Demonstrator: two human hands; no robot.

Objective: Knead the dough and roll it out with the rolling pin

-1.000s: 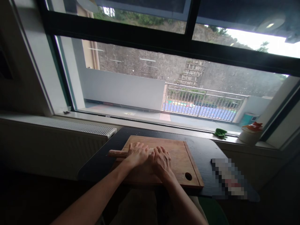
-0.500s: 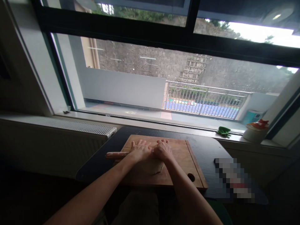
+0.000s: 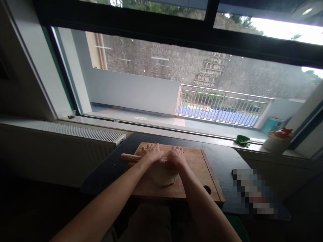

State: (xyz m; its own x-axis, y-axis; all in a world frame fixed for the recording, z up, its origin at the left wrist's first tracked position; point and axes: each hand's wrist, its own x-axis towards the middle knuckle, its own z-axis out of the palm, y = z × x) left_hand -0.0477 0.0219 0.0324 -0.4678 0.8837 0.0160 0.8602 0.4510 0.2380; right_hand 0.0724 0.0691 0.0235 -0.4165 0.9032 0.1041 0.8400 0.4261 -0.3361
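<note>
A wooden rolling pin point(image 3: 130, 158) lies crosswise on a wooden cutting board point(image 3: 195, 168), its left end sticking out past the board. My left hand point(image 3: 152, 153) is over the pin left of its middle, fingers draped forward across it. To its right, my right hand point(image 3: 176, 156) curves over the pin too, hiding that end. Between the two hands a short stretch of the pin shows a small pale marking. A flat sheet of pale dough point(image 3: 165, 177) spreads out on the near side of the pin, partly covered by my forearms.
The board rests on a dark table point(image 3: 224, 161) below a wide window. A blurred-out long object point(image 3: 253, 191) lies at the table's right. On the sill are a green item point(image 3: 242, 140) and a white pot with an orange top point(image 3: 279, 139). A radiator point(image 3: 75, 134) stands left.
Both hands and the rolling pin have moved a little away from me, toward the board's far edge. More of the dough shows on the near side.
</note>
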